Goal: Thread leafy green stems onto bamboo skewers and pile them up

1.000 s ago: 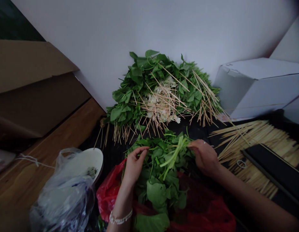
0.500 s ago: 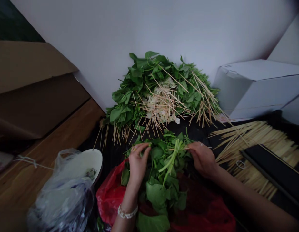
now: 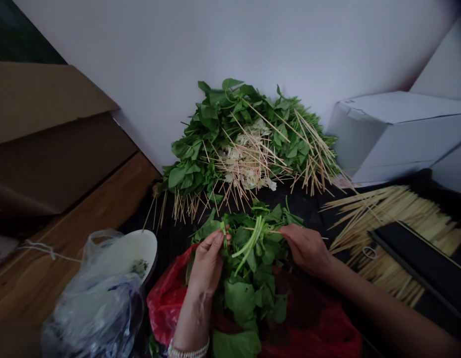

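My right hand (image 3: 308, 251) is closed on a thin bamboo skewer (image 3: 274, 232) that points left. Several green stems (image 3: 253, 239) are threaded together on that skewer, and their lower ends hang free. My left hand (image 3: 208, 263), with a beaded bracelet at the wrist, pinches a short green stem (image 3: 223, 228) to the left of the skewer's tip. Below both hands, loose leafy greens (image 3: 240, 298) lie over a red plastic bag (image 3: 170, 296).
Against the wall lies a heap of skewered greens (image 3: 211, 114) with pale skewered pieces (image 3: 248, 154). Loose bamboo skewers (image 3: 405, 214) and a black flat object (image 3: 420, 263) are at right. A white bowl (image 3: 150, 248), clear plastic bag (image 3: 92, 308), cardboard box (image 3: 47, 109) and white box (image 3: 398, 134) stand around.
My left hand has turned and come lower, the stem in its pinch now upright. My right hand has shifted slightly left with the skewer and its stems.
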Action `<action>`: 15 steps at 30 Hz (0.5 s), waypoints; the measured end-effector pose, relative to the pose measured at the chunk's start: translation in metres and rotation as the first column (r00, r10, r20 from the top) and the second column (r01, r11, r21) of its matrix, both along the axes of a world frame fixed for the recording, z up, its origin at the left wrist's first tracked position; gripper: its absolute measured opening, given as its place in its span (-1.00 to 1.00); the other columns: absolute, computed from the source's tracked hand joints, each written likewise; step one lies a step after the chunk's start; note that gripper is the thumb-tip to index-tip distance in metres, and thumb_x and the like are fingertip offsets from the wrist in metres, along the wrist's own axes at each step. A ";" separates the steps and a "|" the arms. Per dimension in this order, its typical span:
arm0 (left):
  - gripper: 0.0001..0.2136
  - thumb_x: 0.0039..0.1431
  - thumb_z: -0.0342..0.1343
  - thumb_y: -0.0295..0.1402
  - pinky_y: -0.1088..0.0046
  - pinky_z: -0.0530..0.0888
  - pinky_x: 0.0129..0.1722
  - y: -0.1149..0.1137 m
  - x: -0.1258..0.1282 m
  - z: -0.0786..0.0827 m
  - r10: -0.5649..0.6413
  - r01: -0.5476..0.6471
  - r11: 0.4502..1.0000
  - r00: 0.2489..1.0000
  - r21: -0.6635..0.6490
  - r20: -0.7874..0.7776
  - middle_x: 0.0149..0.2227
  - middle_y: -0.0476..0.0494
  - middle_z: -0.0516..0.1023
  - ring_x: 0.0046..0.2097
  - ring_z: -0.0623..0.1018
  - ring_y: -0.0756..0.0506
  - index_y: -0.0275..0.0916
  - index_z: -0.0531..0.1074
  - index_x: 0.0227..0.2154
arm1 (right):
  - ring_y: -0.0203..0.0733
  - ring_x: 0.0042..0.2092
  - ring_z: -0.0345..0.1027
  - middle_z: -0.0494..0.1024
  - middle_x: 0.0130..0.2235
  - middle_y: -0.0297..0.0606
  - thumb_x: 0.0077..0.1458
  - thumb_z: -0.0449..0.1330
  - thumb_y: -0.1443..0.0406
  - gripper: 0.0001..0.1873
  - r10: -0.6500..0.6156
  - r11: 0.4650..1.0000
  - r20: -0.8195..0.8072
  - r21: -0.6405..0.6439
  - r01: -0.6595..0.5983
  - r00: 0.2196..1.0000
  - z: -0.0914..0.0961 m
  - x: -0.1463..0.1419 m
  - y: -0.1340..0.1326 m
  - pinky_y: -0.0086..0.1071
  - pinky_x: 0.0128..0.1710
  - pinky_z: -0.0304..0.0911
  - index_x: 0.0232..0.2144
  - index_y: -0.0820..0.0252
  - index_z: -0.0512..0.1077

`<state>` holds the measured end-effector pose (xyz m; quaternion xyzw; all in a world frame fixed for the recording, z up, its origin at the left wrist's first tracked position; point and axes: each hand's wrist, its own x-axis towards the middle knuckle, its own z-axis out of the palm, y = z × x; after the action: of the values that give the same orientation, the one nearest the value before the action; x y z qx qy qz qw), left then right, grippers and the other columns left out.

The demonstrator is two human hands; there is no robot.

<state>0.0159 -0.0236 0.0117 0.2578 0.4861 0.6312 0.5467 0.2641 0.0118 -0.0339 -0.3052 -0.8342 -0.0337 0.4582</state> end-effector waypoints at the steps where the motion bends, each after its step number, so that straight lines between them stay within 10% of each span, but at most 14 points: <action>1: -0.67 -0.24 0.51 -0.24 0.58 0.49 -0.30 -0.001 0.000 -0.001 -0.029 0.029 1.000 0.999 -0.003 0.014 -0.37 -0.09 0.65 -0.36 0.55 0.04 -0.25 0.67 -0.36 | -0.24 -0.34 0.47 0.59 -0.33 -0.22 0.23 -0.01 0.47 -0.76 -0.002 1.000 0.003 -0.003 0.002 1.000 0.000 -0.001 -0.001 -0.43 -0.33 0.36 -0.13 0.21 0.39; 15: -0.71 -0.18 0.47 -0.24 0.40 0.48 -0.12 -0.006 -0.001 -0.003 -0.018 0.027 0.999 0.976 0.038 -0.216 -0.41 -0.09 0.69 -0.32 0.61 -0.06 -0.23 0.67 -0.34 | -0.30 -0.46 0.38 0.54 -0.41 -0.31 0.25 -0.04 0.44 -0.74 0.004 1.000 0.144 0.024 -0.007 0.990 -0.006 -0.005 -0.003 -0.41 -0.50 0.22 -0.12 0.23 0.41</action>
<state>0.0149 -0.0295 0.0084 0.3412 0.5269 0.6030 0.4923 0.2587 0.0090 -0.0394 -0.2940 -0.8654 -0.0644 0.4006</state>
